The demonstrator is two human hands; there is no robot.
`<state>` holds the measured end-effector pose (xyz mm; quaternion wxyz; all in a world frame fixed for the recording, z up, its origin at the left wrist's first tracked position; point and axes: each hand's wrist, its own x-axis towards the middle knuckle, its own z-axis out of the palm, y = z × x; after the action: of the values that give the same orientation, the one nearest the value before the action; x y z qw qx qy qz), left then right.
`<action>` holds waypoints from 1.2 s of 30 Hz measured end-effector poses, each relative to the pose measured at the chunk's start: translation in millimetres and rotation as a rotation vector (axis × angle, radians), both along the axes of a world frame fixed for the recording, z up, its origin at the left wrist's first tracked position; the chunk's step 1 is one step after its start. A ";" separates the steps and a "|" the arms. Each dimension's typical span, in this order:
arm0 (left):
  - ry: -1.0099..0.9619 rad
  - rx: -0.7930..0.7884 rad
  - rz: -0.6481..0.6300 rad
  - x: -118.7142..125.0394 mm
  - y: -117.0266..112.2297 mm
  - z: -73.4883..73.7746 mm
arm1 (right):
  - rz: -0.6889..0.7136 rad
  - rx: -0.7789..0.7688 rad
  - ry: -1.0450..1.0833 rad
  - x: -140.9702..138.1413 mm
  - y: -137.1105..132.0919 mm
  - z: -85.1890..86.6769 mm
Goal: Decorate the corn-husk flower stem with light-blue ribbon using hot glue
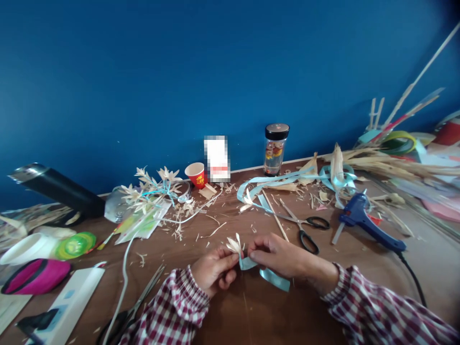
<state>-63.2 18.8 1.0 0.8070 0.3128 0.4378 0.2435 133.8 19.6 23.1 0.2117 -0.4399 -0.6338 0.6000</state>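
Note:
Between thumb and fingers, my left hand (217, 270) pinches the base of a small pale flower (235, 244) that looks made of dried husk. My right hand (273, 254) is closed on a light blue ribbon (275, 279), which runs across to the flower's base and hangs down below my fingers. Beyond my hands lies another pale husk piece (247, 201) by a second stretch of blue ribbon (264, 202). Black-handled scissors (300, 223) lie partly opened to the right of a thin stick (276, 216).
A blue glue gun (370, 223) with a cord lies at right. A lidded glass bottle (276, 149) and a red paper cup (196, 175) stand by the wall. Finished husk flowers (154, 189), a power strip (72, 302) and more scissors (143, 292) are at left. Husk scraps litter the table.

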 end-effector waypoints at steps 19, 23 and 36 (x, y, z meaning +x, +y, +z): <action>0.210 0.236 -0.002 0.3 -4.0 -4.9 | -0.003 0.058 -0.038 -0.7 -0.9 -6.1; 0.265 0.286 -0.058 -0.5 -4.9 -5.7 | 0.004 0.065 -0.057 -2.1 -1.0 -3.4; 0.321 0.322 0.004 6.4 -4.8 2.2 | -0.024 0.131 -0.149 -8.7 -8.9 2.7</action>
<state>-56.8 14.0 3.2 0.6660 0.4715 0.5168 0.2589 125.1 10.6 25.8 0.1996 -0.4761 -0.6803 0.5203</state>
